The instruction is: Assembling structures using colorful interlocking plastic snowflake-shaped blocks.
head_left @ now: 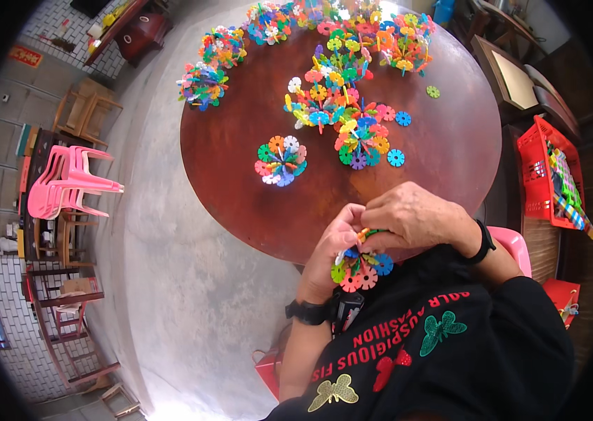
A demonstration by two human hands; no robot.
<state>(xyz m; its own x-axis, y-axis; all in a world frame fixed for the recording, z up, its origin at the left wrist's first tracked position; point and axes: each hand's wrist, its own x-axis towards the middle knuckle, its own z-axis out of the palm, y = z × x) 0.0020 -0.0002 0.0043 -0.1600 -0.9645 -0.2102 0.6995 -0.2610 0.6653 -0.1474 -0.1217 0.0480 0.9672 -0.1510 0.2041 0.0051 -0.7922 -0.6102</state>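
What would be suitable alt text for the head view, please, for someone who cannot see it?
A person's left hand and right hand hold a cluster of colourful notched discs at the edge of a round brown table bearing similar clusters and loose discs.

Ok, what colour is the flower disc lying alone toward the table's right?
The flower disc is light green, seen in the head view.

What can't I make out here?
Head view: whatever the right hand may pinch, covered by its fingers.
Head view: part of the held disc cluster, behind the left hand.
Head view: the farthest clusters, cut off by the top edge.
Head view: bottom of the red basket, under its contents.
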